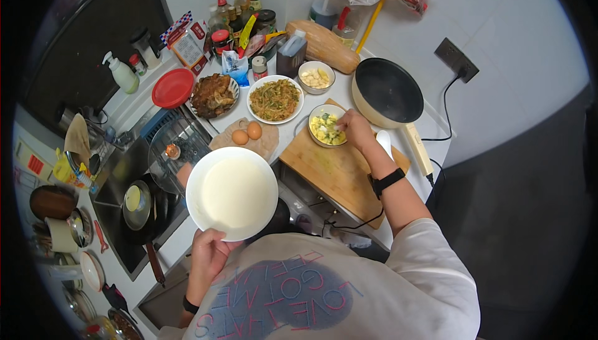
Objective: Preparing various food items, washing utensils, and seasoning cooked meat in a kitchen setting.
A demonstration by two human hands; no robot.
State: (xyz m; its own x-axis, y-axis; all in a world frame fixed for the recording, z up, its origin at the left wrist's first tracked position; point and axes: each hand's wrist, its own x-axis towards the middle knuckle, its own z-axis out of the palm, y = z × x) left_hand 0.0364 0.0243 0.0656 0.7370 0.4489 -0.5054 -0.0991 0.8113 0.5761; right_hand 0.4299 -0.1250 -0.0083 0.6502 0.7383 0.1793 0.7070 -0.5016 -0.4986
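Note:
My left hand grips the near rim of a large white bowl, thumb over the edge. A pale cream, smooth-looking substance fills its bottom; whether powder or liquid is unclear. The bowl is raised in front of my shirt. My right hand reaches over the right rim of a small bowl with chopped yellow and green food. Its fingertips are at the food, and what they grip is hidden. That small bowl stands on a wooden cutting board. Beside my right wrist lies a white spoon.
A deep pan with a cream handle stands right of the board. Two brown eggs rest on a cloth. Behind are plates of noodle-like food and browned meat, a garlic bowl and a squash. The sink holds pans.

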